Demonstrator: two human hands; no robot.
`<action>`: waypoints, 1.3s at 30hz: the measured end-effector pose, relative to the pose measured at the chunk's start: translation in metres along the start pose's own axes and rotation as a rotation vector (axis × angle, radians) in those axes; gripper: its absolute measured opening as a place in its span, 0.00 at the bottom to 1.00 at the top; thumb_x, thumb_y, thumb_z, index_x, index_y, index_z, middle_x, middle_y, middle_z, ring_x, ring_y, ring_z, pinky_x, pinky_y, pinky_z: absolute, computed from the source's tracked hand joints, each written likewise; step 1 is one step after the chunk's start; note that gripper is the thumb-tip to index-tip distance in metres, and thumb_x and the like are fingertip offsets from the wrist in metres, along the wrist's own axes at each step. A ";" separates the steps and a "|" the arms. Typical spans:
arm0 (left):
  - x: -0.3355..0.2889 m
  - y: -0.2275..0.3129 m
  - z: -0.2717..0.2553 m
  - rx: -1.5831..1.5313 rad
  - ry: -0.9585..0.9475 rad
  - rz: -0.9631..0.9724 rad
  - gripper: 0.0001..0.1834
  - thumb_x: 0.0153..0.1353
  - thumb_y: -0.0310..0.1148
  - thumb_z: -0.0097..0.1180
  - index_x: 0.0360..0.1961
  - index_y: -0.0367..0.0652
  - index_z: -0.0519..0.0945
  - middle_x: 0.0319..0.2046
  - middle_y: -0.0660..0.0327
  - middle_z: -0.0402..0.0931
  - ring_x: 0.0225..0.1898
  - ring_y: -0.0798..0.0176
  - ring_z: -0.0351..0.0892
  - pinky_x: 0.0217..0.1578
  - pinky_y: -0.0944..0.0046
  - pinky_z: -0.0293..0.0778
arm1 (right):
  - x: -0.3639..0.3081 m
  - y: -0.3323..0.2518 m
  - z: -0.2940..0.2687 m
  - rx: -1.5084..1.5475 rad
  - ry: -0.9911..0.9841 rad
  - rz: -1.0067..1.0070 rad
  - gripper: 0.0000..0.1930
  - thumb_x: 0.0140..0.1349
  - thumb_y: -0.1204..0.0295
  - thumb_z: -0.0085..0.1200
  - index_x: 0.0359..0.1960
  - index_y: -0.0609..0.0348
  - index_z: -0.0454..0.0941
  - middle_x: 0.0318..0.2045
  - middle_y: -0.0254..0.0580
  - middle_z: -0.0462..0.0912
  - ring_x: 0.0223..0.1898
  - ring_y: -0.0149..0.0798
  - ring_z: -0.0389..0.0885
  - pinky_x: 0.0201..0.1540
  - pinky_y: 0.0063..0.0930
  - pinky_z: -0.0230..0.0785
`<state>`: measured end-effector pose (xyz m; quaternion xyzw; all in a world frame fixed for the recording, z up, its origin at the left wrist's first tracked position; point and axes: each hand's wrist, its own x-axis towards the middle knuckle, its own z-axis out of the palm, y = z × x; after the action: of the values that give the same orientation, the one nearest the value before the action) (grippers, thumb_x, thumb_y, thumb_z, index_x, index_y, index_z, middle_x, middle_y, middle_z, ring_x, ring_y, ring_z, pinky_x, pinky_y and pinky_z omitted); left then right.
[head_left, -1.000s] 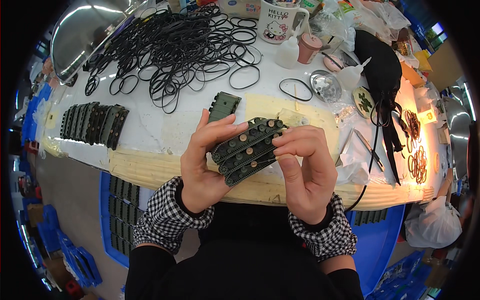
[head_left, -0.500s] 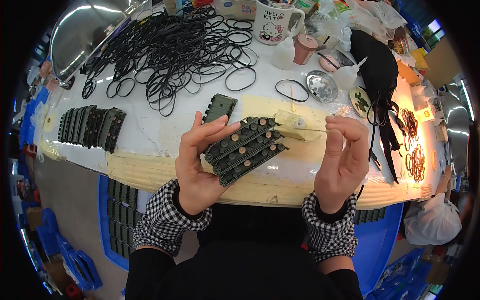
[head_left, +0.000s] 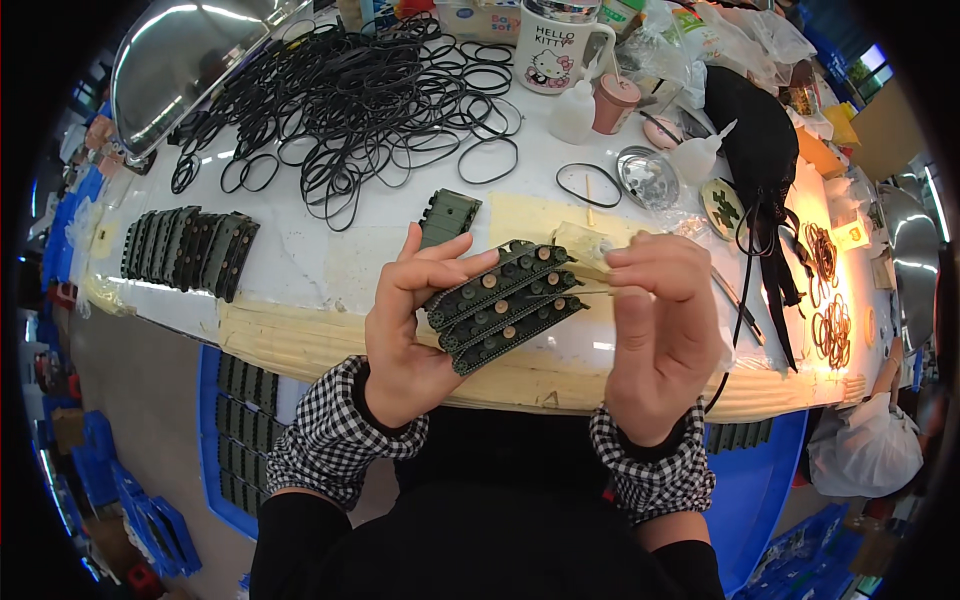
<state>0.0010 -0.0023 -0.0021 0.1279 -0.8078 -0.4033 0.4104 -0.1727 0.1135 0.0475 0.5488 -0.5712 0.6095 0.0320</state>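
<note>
My left hand (head_left: 412,335) is closed round several dark green toy tank wheel pieces (head_left: 505,308), stacked side by side and slanting up to the right. Round copper-coloured studs and toothed edges show on them. Off their right end, my right hand (head_left: 665,340) pinches a thin stick (head_left: 598,291) between thumb and fingers. Most of the stick is hidden by the fingers; whether its tip touches a piece is hard to tell. Another green piece (head_left: 450,215) lies on the table just beyond my left fingertips. Behind my right fingers sits a yellowish taped block (head_left: 582,243), partly covered.
A heap of black rubber rings (head_left: 350,95) covers the far left, with a row of green pieces (head_left: 190,248) nearer. Far side: a white mug (head_left: 548,55), squeeze bottles (head_left: 574,112) and a metal dish (head_left: 647,175). A black bag (head_left: 750,130) lies right. Blue trays (head_left: 745,500) sit below the table.
My right hand has moved left and nearer, bringing the stick toward the lower pieces. My left hand has shifted slightly right, still holding the pieces.
</note>
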 end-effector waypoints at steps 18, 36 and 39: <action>0.000 0.003 0.001 0.011 -0.003 -0.015 0.31 0.50 0.29 0.73 0.48 0.45 0.63 0.53 0.54 0.80 0.65 0.49 0.69 0.71 0.38 0.33 | 0.004 -0.004 0.036 0.188 -0.073 0.117 0.03 0.58 0.78 0.61 0.34 0.58 0.81 0.31 0.37 0.82 0.37 0.40 0.75 0.46 0.31 0.64; 0.000 0.000 -0.001 -0.029 0.004 -0.028 0.31 0.50 0.30 0.73 0.49 0.45 0.63 0.52 0.54 0.80 0.65 0.49 0.69 0.71 0.39 0.33 | 0.000 0.002 0.033 0.172 -0.107 0.022 0.03 0.58 0.77 0.61 0.32 0.59 0.79 0.35 0.41 0.82 0.41 0.43 0.75 0.46 0.34 0.67; 0.000 0.001 -0.001 -0.032 0.003 -0.028 0.31 0.50 0.30 0.73 0.49 0.46 0.63 0.52 0.54 0.80 0.65 0.49 0.69 0.71 0.39 0.33 | 0.001 0.002 0.033 0.171 -0.109 0.031 0.03 0.58 0.77 0.61 0.31 0.59 0.79 0.35 0.41 0.82 0.41 0.43 0.75 0.46 0.34 0.67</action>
<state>0.0019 -0.0024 -0.0004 0.1331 -0.7987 -0.4219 0.4079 -0.1535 0.0885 0.0387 0.5728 -0.5266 0.6257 -0.0555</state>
